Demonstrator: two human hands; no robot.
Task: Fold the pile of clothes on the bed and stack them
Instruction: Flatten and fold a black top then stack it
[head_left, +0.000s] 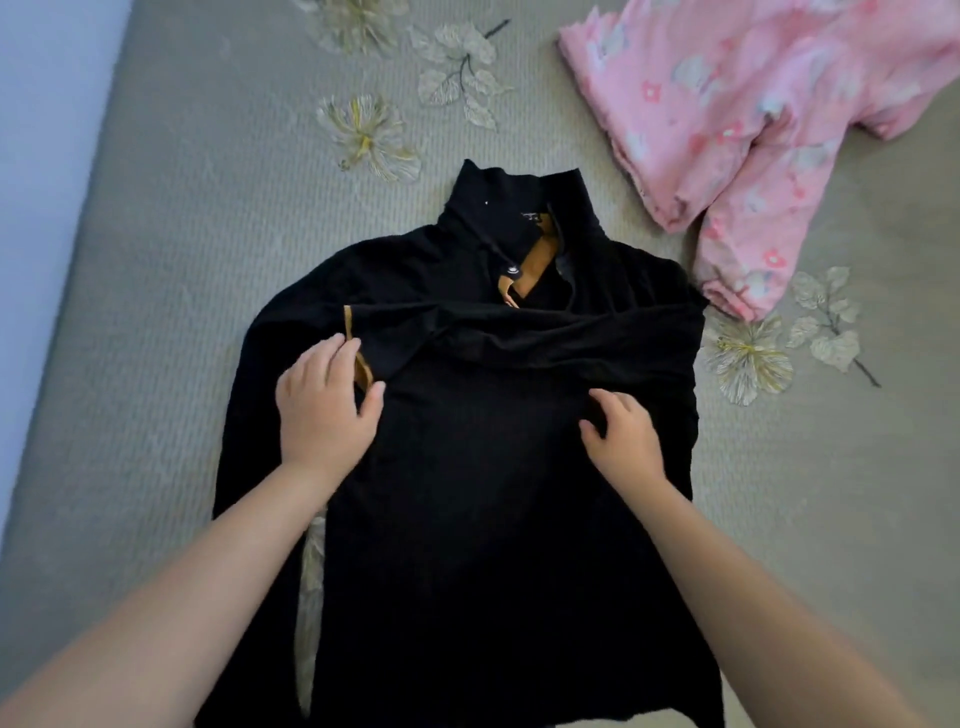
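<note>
A black high-collared top (467, 519) with tan trim at the neck lies spread on the bed, collar pointing away from me. One sleeve is folded across its chest, with its tan-edged cuff at the left. My left hand (324, 405) lies on that cuff with fingers spread and fairly straight. On the fabric at centre right sits my right hand (621, 434), whose fingers curl into the cloth as if pinching a fold. A pink floral garment (737, 130) lies crumpled at the far right of the bed.
The bed (182, 260) has a grey ribbed cover printed with pale flowers. Its left edge runs diagonally past a pale blue wall (36, 156). Bare cover shows left of the black top and at the right below the pink garment.
</note>
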